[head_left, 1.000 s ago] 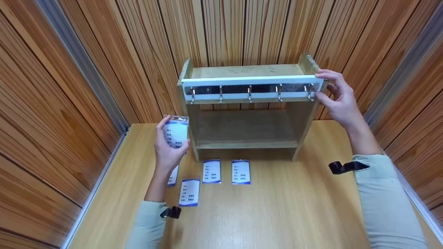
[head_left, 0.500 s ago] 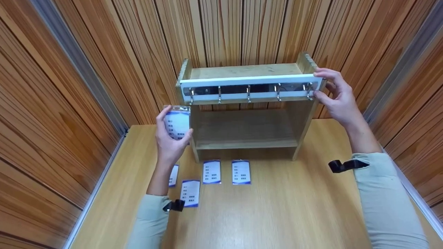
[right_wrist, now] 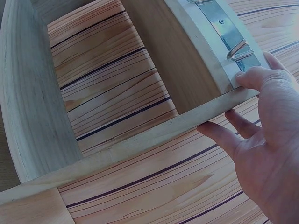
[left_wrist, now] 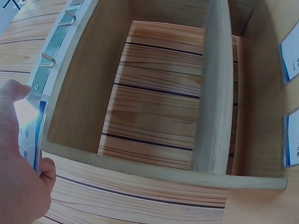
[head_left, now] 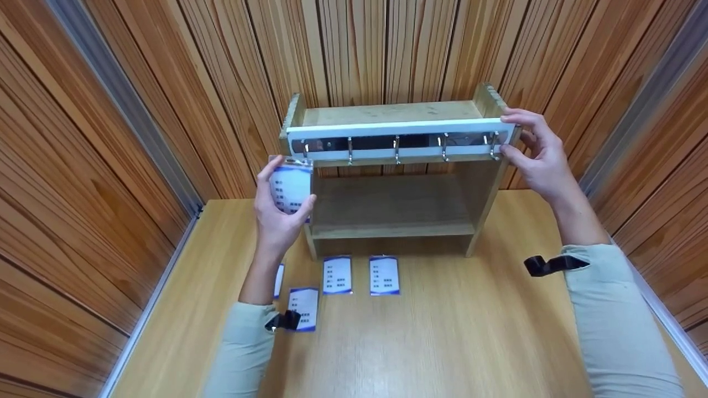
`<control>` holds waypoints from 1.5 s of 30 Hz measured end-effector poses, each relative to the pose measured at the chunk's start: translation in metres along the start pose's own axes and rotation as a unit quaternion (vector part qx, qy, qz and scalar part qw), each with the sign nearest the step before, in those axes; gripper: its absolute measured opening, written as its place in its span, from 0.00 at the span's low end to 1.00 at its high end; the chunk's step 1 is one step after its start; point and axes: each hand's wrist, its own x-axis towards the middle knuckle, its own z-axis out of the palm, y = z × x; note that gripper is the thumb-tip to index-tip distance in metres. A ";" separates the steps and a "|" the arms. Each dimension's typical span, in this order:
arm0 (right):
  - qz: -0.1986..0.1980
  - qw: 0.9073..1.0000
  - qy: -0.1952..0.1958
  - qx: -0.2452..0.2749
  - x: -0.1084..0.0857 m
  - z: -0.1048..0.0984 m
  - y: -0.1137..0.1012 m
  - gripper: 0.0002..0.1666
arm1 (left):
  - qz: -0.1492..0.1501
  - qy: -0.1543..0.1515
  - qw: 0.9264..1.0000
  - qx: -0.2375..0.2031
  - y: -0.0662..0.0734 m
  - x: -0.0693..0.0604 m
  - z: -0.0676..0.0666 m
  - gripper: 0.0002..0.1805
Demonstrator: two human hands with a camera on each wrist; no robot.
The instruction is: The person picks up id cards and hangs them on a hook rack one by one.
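My left hand (head_left: 276, 224) pinches an ID badge in a clear sleeve (head_left: 294, 185) by its two sides, thumb at right and fingers at left. The badge stands upright below the leftmost hook (head_left: 305, 147) of a white-backed hook rail (head_left: 373, 143); in the left wrist view the badge (left_wrist: 33, 133) is close to the rail's end. My right hand (head_left: 545, 163) grips the rail's right end. Its thumb presses the rail's face in the right wrist view, while other fingers (right_wrist: 217, 134) lie along the side board. Several metal hooks on the rail carry nothing.
A small wooden shelf (head_left: 392, 230) bears the rail across its top front and stands against the plank wall. Before it lie more badges: two side by side (head_left: 337, 275) (head_left: 384, 275), one nearer me (head_left: 301, 301), one partly behind my left wrist (head_left: 279, 281).
My left hand has lifted the badge up and slightly right, from below the rail to just under its left end. My right hand keeps its grip on the rail's right end.
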 end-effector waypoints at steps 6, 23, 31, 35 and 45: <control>-0.004 1.000 0.000 0.002 -0.002 0.002 -0.001 0.29 | 0.003 -0.001 1.000 0.015 0.000 -0.003 0.002 0.47; -0.006 1.000 -0.003 -0.001 -0.001 0.003 -0.001 0.29 | -0.015 -0.022 1.000 0.010 -0.003 -0.005 0.006 0.46; -0.004 1.000 -0.003 -0.003 -0.001 0.002 0.000 0.29 | -0.020 -0.024 0.999 0.016 0.000 -0.005 0.009 0.45; -0.006 1.000 -0.002 0.002 -0.002 0.002 0.000 0.29 | -0.027 -0.028 0.999 0.024 0.001 -0.005 0.009 0.45; -0.013 1.000 -0.001 0.006 -0.002 0.003 -0.001 0.29 | -0.056 -0.042 0.996 0.051 0.004 -0.004 0.006 0.46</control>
